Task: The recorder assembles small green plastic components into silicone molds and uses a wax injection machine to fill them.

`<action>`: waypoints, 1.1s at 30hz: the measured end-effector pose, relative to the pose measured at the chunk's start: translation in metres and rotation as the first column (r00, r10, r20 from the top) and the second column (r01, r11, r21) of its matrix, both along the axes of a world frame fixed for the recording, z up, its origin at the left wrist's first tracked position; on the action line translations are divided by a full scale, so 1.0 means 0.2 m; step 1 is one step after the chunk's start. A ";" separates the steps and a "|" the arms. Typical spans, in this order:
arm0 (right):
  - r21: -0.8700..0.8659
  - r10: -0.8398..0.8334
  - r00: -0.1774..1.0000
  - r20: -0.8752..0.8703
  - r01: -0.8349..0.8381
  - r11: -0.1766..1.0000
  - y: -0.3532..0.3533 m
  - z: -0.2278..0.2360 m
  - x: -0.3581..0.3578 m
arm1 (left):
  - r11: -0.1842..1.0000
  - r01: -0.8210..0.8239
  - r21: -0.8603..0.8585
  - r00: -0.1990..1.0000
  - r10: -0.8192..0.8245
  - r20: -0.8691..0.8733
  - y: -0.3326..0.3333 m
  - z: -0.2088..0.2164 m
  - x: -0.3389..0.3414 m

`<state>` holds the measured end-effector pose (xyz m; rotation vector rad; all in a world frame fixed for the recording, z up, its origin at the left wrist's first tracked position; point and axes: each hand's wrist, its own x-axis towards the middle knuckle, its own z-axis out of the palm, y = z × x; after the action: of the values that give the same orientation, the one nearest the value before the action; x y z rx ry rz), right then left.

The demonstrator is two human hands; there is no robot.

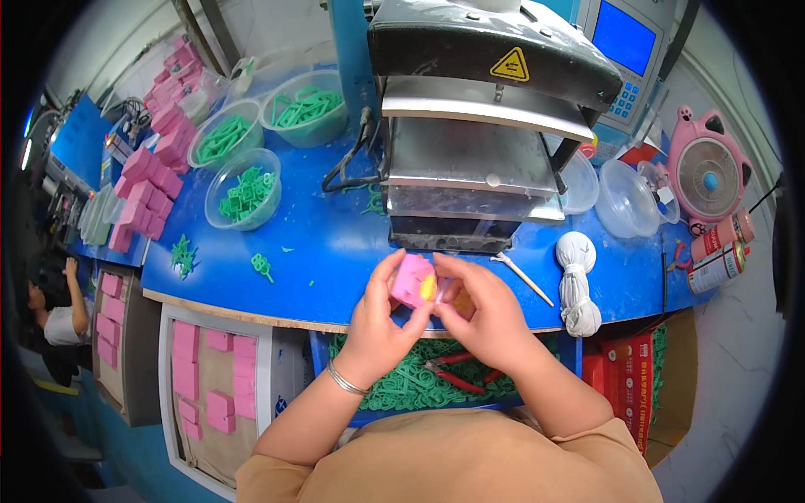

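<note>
A small pink block (409,280) with a yellow patch on its right face is held up in front of the press, over the blue table's front edge. My left hand (379,314) grips it from the left, fingers and thumb closed round it. On its right side my right hand (482,306) curls in, forefinger at the top edge and thumb below, closed on the block. A yellowish bit shows under the right fingers, too blurred to name. Just behind stands the press (470,168), its metal plates stacked under a black head.
Tubs of green pieces (245,191) stand left, beside stacked pink blocks (147,189). A wooden-handled tool (527,281) and white cloth bundle (577,285) lie right. Below, red-handled pliers (459,381) rest in a drawer of green pieces (394,386). Another person (63,314) is at far left.
</note>
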<state>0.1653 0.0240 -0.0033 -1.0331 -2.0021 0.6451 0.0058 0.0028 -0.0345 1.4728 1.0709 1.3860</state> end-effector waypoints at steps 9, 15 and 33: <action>-0.149 -0.010 0.986 0.168 0.035 0.988 -0.03 0.14 0.09 | 0.994 0.052 0.096 0.945 -0.018 -0.328 0.00 0.00 -0.04; -0.382 0.222 0.955 -0.198 -0.284 0.880 -0.08 0.13 0.16 | 0.826 0.477 -0.299 0.853 -0.354 0.383 -0.16 0.13 -0.07; -0.273 0.161 0.871 -0.464 -0.313 0.910 -0.32 0.11 0.12 | 0.839 0.426 -0.338 0.749 -0.118 0.652 -0.31 0.18 -0.02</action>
<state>0.1885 -0.0406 0.0184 -0.7431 -1.6627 1.2785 0.0011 -0.0598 0.0022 0.6981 0.6520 1.1466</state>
